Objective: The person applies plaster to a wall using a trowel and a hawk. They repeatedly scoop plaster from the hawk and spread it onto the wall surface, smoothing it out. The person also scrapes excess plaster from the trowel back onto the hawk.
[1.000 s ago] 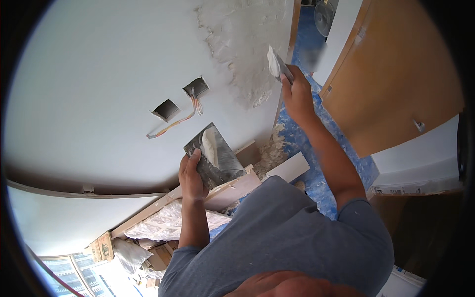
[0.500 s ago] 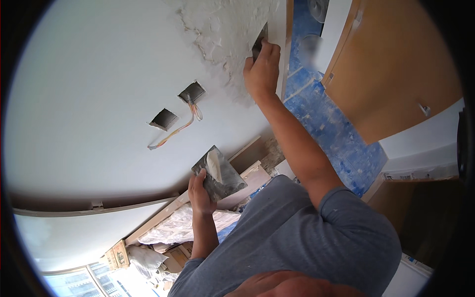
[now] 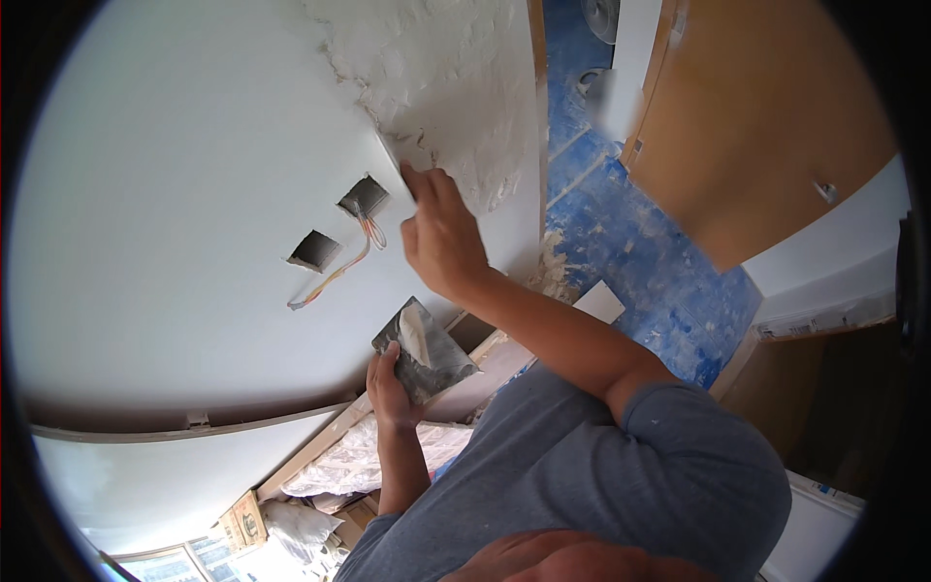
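Note:
My right hand (image 3: 444, 233) grips a putty knife (image 3: 386, 152), its blade seen nearly edge-on against the white wall (image 3: 165, 194) at the left border of a rough plastered patch (image 3: 451, 73). Below, my left hand (image 3: 390, 388) holds a square grey metal plate (image 3: 436, 361) by its edge, with a lump of white compound (image 3: 413, 335) on it. Just left of the knife are two square cut-outs (image 3: 362, 194) (image 3: 313, 250), with loose wires (image 3: 344, 276) hanging out of the upper one.
At the right is an open wooden door (image 3: 776, 116) beside a blue-covered, dusty floor (image 3: 640, 252) with a fan (image 3: 600, 17) beyond. Low along the wall lie boards (image 3: 601, 301), wrapped material (image 3: 335, 456) and cardboard (image 3: 242, 524), near a bright window at lower left.
My right hand has swung up onto the patch, then down and left to the patch's edge by the cut-outs. My left hand with the plate sits slightly lower in view.

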{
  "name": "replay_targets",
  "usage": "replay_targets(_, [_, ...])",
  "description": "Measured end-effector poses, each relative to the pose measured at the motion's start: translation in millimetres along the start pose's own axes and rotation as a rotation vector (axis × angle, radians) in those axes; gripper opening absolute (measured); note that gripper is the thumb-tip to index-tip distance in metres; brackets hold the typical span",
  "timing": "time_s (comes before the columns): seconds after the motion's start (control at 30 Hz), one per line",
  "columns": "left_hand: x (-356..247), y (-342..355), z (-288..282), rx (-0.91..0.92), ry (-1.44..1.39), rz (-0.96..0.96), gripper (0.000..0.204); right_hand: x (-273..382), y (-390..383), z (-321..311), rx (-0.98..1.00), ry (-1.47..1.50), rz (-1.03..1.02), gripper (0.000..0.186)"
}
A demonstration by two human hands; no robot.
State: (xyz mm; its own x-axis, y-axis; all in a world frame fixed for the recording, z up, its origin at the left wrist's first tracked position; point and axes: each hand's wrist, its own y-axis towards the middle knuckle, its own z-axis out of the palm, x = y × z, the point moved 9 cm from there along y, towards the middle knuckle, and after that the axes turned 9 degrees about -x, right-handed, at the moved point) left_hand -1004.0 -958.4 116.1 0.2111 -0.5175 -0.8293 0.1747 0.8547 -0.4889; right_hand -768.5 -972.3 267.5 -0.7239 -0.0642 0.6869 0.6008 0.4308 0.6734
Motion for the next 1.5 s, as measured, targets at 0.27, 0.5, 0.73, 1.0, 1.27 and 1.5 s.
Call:
replay_targets(0.27, [7.0, -7.0, 15.5, 0.08, -0.159, -0.023, 0.019, -100.9, 52.4, -113.8, -0.236, 0.417, 0.399, 0.028])
replay_targets(0.5, [-3.0, -26.1, 86.4, 0.222, -0.392, -0.04, 0.033, -68.2, -34.2, -127.3, -0.03, 0.564, 0.451, 0.04])
replay_targets(0.73, [-6.7, -44.3, 128.5, 0.349, -0.449, -0.104, 0.037, 17.4, -64.5, -120.1, 0.305, 0.184, -0.357, 0.063])
replay_targets(1.0, [-36.7, -64.5, 134.8, 0.697, -0.208, 0.108, 0.036, -156.6, -127.0, -163.5, 0.287, 0.392, 1.055, 0.044])
replay_targets(1.27, [-13.6, -103.4, 134.8, 0.827, 0.613, 1.388, 0.08, -58.3, -168.1, -91.6, 0.477, 1.499, 1.587, 0.043])
replay_targets(1.5, [-4.7, -66.3, 111.8, 0.816, 0.923, 1.369, 0.076, -102.5, -157.6, -94.3, 0.381, 1.345, 1.535, 0.043])
